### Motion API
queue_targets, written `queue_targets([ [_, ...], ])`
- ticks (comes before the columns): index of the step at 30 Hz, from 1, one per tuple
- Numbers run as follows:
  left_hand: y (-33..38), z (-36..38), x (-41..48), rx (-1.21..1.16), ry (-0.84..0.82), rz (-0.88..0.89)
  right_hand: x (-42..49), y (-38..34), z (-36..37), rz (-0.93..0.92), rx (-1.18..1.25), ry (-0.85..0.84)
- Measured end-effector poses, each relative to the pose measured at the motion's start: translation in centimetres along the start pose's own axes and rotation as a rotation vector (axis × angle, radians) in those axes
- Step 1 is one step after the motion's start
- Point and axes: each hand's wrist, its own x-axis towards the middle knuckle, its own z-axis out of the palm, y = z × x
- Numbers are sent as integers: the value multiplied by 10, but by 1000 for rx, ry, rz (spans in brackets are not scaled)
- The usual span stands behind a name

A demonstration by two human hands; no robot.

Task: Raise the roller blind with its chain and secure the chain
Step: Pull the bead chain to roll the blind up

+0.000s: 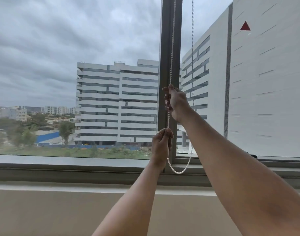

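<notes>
A white bead chain [171, 53] hangs in a loop in front of the grey window mullion [166, 40]. Its left strand runs down through both my hands; its right strand [192, 48] hangs free beside them, and the loop's bottom [179, 172] reaches the lower frame. My right hand [176, 103] is closed on the left strand at mid-height. My left hand [162, 145] grips the same strand just below it, a ring on one finger. The roller blind itself is out of view above the frame's top edge.
A grey window frame rail [77, 169] and a beige sill ledge [60, 210] run below the glass. Office buildings and a cloudy sky show outside. A red triangle sticker [245, 26] is on the right pane.
</notes>
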Motion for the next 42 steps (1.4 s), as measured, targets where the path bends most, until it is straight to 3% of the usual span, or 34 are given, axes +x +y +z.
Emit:
queue_targets([
  [6, -23, -9, -15, 0, -64, -75, -6, 40, -6, -128, -107, 135],
  [13, -17, -23, 1, 64, -152, -151, -8, 47, -8, -214, -147, 135],
  [18, 24, -14, 33, -80, -40, -83, -16, 59, -9, -241, -180, 152],
  [27, 97, 23, 83, 65, -21, -66, -46, 108, -7, -112, -60, 42],
  [32, 95, 24, 85, 86, 103, -2, -52, 110, -6, -105, -43, -12],
  [42, 71, 16, 75, 88, 128, 185, -47, 100, -17, 32, 29, -117],
])
